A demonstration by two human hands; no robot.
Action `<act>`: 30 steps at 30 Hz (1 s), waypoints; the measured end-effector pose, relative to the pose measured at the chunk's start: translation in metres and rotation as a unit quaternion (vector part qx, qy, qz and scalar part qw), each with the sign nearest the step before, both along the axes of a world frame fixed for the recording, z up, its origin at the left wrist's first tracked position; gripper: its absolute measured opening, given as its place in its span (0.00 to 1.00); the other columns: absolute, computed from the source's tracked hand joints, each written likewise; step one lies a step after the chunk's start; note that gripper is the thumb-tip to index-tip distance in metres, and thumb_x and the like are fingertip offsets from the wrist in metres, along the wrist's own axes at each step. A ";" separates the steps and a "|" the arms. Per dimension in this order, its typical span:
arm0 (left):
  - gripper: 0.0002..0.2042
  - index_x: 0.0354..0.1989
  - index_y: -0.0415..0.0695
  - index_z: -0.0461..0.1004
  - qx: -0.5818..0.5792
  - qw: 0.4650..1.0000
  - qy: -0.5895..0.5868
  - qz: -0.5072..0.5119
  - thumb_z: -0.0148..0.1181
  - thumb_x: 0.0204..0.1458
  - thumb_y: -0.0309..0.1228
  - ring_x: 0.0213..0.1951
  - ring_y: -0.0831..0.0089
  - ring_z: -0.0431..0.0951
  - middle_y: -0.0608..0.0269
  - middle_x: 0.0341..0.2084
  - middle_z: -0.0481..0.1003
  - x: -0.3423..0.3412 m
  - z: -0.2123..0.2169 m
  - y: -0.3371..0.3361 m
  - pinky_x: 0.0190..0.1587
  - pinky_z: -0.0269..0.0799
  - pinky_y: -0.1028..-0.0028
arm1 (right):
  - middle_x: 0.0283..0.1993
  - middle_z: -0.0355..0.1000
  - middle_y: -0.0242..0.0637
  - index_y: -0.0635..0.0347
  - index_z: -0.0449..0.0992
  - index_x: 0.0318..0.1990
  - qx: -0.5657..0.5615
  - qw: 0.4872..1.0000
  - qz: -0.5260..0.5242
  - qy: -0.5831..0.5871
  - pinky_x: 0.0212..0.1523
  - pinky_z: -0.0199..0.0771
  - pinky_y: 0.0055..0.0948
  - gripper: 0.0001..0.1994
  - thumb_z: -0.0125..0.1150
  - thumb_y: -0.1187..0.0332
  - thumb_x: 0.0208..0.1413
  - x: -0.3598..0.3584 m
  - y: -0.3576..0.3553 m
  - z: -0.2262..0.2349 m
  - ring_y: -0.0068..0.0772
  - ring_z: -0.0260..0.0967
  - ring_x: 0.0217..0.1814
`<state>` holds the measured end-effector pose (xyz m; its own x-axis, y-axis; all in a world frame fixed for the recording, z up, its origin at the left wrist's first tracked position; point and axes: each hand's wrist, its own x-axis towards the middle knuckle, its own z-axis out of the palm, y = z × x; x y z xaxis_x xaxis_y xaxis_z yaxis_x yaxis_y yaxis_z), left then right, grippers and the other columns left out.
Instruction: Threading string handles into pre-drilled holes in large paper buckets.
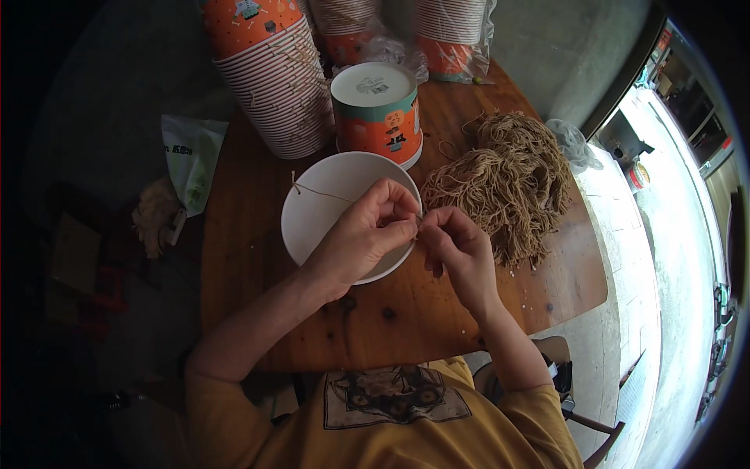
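A white-lined paper bucket [311, 223] stands mouth up on the table in front of me. From a knot at its upper left rim, a thin brown string [322, 193] crosses the opening toward my fingers. My left hand [361, 234] reaches over the bucket, thumb and fingers pinched on the string by the right rim. Close beside it, just outside that rim, my right hand [462, 248] pinches the string too. The fingers hide the exact spot where string and rim meet. To the right lies a tangled heap of brown strings [512, 187].
Behind the bucket stands an upturned orange and green paper bucket [376, 129]. A tall, leaning stack of paper buckets [273, 90] rises at the back left, with strings hanging on it. Plastic-wrapped stacks [449, 39] stand farther back. The wooden table [344, 332] ends near my body.
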<state>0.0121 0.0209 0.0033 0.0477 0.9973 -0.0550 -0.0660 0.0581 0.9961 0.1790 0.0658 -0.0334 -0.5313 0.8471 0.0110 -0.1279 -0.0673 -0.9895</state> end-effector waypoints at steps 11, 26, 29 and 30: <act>0.08 0.40 0.45 0.66 -0.011 1.000 -0.027 0.003 0.56 0.54 0.26 0.37 0.84 0.68 0.69 0.34 0.70 -0.002 -0.002 0.001 0.44 0.66 0.80 | 0.27 0.70 0.24 0.60 0.70 0.37 0.038 0.999 -0.018 0.000 0.25 0.65 0.14 0.04 0.56 0.70 0.58 -0.001 -0.006 -0.006 0.12 0.65 0.25; 0.08 0.41 0.44 0.65 -0.032 0.999 -0.030 0.003 0.56 0.54 0.26 0.37 0.84 0.69 0.69 0.34 0.70 -0.001 0.001 0.000 0.43 0.67 0.81 | 0.30 0.71 0.27 0.62 0.70 0.40 0.111 0.993 -0.029 -0.002 0.27 0.69 0.16 0.06 0.57 0.73 0.56 0.001 -0.003 -0.009 0.13 0.67 0.27; 0.09 0.41 0.44 0.65 -0.032 0.999 -0.035 -0.002 0.56 0.54 0.26 0.37 0.84 0.69 0.69 0.35 0.70 -0.002 0.001 0.001 0.43 0.67 0.81 | 0.29 0.72 0.29 0.62 0.71 0.39 0.248 0.964 -0.046 -0.078 0.27 0.70 0.16 0.05 0.58 0.74 0.56 0.001 0.000 -0.009 0.15 0.69 0.27; 0.09 0.41 0.44 0.65 -0.029 0.999 -0.028 0.001 0.57 0.53 0.26 0.38 0.84 0.70 0.68 0.35 0.70 -0.001 0.001 0.001 0.43 0.67 0.81 | 0.29 0.72 0.29 0.62 0.71 0.39 0.249 0.964 -0.046 -0.078 0.27 0.70 0.16 0.05 0.58 0.74 0.56 0.000 0.000 -0.008 0.15 0.69 0.27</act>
<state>0.0107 0.0217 0.0041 0.0498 0.9927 -0.1096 -0.1224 0.1150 0.9858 0.1794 0.0658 -0.0412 -0.4815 0.8016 0.3544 0.0417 0.4248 -0.9043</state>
